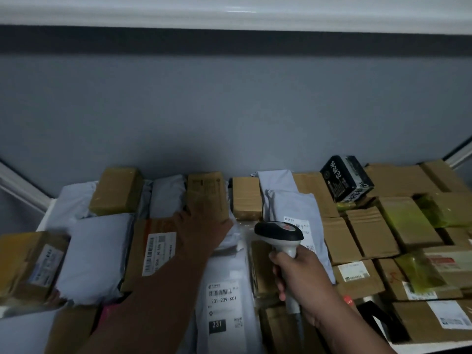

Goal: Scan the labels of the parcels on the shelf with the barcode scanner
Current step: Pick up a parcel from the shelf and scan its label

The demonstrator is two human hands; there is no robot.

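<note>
1. Two hands in view. The right hand [304,279] grips the grey handle of the barcode scanner [281,236]; its dark head points away from the person, over the grey mailer bag with a label [293,213].
2. The left hand [201,231] reaches forward and rests on the near end of a brown box with printed sides [207,195] in the back row; its fingers lie against the box, and whether they curl round it cannot be told.
3. One shelf [43,221], white-edged, against a grey wall [229,111], packed with parcels in close rows, touching one another. An exact count is not possible: roughly two dozen show, most of them brown cardboard boxes, about six grey or white plastic mailer bags.
4. One white mailer bag [224,302] lies between the two forearms, label up, reading "231-239-K01" and "231".
5. One brown box with an upright barcode label [153,251], just left of the left forearm, which covers its right edge.
6. One black box with white characters [344,177], tilted, lying on top of the brown boxes at back right.
7. Several boxes at right carry yellow-green tape [406,215].
8. One large grey bag [97,254] at left, beside a taped brown box [28,261] at the far left edge.
</note>
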